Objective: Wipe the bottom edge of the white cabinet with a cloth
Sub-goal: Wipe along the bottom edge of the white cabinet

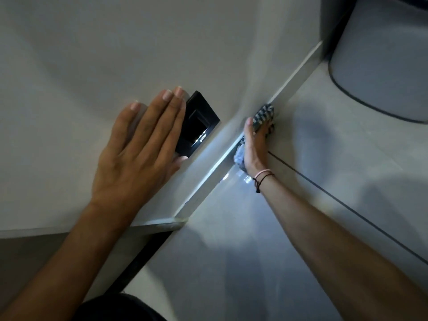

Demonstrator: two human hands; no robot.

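Observation:
The white cabinet (81, 54) fills the left and top of the view. Its bottom edge (208, 179) runs diagonally from lower left to upper right, just above the floor. My left hand (141, 144) lies flat and open on the cabinet face, fingers together, beside a black socket plate. My right hand (254, 144) presses a blue-and-white striped cloth (264, 114) against the bottom edge. Part of the cloth bunches under the palm near the wrist, and the fingers are partly hidden by it.
A black socket plate (199, 123) is set into the cabinet face next to my left fingertips. A grey round bin (382, 66) stands on the pale tiled floor (324, 158) at the upper right. A dark grout line crosses the floor near my right forearm.

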